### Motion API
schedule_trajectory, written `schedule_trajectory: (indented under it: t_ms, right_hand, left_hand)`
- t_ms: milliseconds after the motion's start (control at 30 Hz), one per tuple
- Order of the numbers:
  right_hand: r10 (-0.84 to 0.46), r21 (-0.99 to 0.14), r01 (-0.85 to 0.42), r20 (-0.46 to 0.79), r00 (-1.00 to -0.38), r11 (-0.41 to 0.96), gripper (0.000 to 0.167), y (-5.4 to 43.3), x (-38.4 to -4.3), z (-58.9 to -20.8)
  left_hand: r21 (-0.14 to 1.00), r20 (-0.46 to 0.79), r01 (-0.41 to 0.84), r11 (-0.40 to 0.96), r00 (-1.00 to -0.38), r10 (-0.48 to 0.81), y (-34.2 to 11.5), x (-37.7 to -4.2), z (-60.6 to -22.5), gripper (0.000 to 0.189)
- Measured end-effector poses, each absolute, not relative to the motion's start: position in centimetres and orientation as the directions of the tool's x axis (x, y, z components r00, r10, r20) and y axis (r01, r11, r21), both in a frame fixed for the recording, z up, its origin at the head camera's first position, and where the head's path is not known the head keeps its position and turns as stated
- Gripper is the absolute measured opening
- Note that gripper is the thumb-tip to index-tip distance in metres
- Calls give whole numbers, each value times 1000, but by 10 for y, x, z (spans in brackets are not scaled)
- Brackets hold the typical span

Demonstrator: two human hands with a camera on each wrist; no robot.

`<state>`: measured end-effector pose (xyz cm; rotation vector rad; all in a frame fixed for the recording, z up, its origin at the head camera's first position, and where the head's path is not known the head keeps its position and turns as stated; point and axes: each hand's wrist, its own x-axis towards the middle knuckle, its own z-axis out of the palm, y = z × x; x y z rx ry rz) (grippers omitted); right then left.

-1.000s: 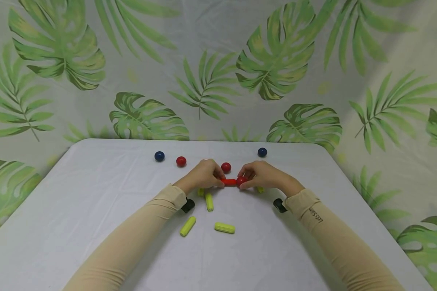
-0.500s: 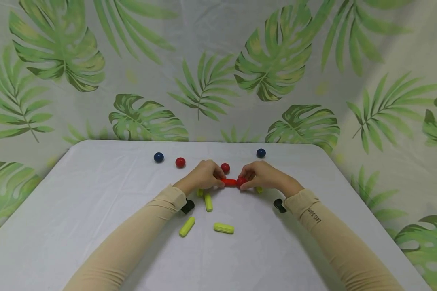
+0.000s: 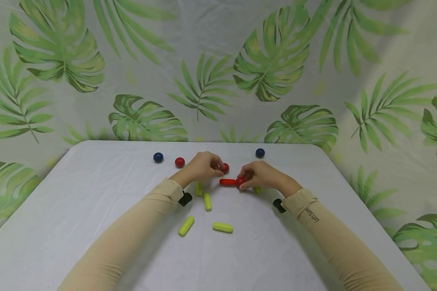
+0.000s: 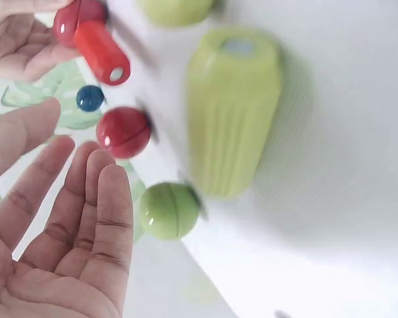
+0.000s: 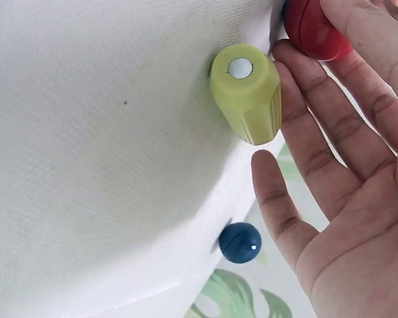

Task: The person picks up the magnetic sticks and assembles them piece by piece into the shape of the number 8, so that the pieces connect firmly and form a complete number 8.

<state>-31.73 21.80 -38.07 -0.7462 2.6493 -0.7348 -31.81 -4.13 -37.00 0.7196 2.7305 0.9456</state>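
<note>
We see a shiny red ball (image 3: 240,183) pinched in R hand (image 3: 260,174); red rod (image 3: 227,182), silver disc (image 4: 116,74) on its L end, extends left from it, approx. horiz.; 2nd red ball (image 3: 225,168), seamed, sits just beyond on far side, nr L hand (image 3: 204,165).

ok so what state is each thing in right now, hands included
right hand: gripping the rightmost red ball
left hand: fingers relaxed, gripping nothing
rightmost red ball: held, against the red stick
red stick: one end at that ball, other end free
middle red ball: beside left hand, contact unclear
leftmost red ball: untouched
blue balls: both untouched
green ball: ungripped
yellow-green sticks: lying, ungripped
</note>
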Motion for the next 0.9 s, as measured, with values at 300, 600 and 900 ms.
schedule_trajectory:
  t_ms: [300, 600, 900]
  right_hand:
    - [-553, -554, -401, -133, -823, 730, 24, 220, -317, -381]
    - [-567, -554, -418, -123, -814, 720, 25, 219, -316, -383]
    - [-551, -571, -396, -120, -826, 719, 25, 222, -316, -385]
  left_hand:
    - [532, 31, 426, 732, -874, 486, -32, -334, -359, 39]
    - [492, -21, 419, 763, -870, 492, -22, -343, -362, 44]
    - [469, -50, 420, 777, -865, 498, -17, -345, -365, 41]
